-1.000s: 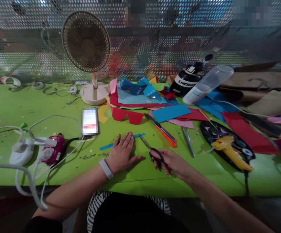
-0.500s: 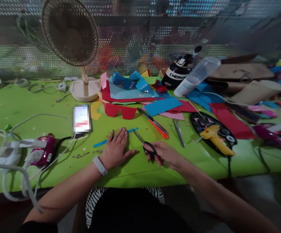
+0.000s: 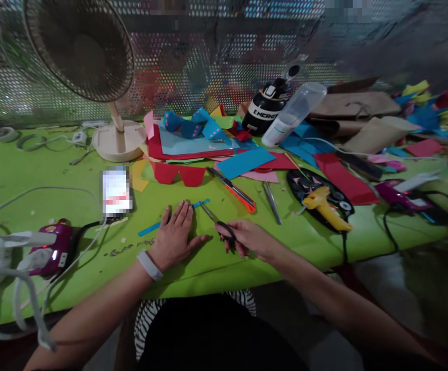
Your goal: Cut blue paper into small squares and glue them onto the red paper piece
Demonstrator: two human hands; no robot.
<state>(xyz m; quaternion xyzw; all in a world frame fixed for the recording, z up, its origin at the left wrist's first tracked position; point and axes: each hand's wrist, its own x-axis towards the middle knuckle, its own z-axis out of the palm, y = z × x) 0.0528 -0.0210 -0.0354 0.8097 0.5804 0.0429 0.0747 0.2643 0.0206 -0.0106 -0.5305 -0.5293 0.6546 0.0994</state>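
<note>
My left hand (image 3: 174,232) lies flat on the green table with its fingers stretched out, over the middle of a narrow blue paper strip (image 3: 149,228). The strip shows on both sides of the hand; its right end carries small marks or cuts too fine to make out. In my right hand (image 3: 243,238) is a pair of scissors (image 3: 226,232) with dark handles. The blades look nearly together, and their tips are at the strip's right end. Behind the hands lie red paper glasses (image 3: 179,174), and to their right are an orange utility knife (image 3: 233,189) and metal tweezers (image 3: 272,203).
A yellow glue gun (image 3: 326,207) rests on a black tray (image 3: 295,180) at right. Corded purple power blocks (image 3: 51,248) and a phone (image 3: 116,191) are at left. A fan (image 3: 119,141), a black bottle (image 3: 263,111), a tilted clear bottle (image 3: 295,114) and coloured paper line the back.
The camera view has turned slightly right, so everything sits further left in the picture. Both hands, the strip and the scissors keep about the same places on the table.
</note>
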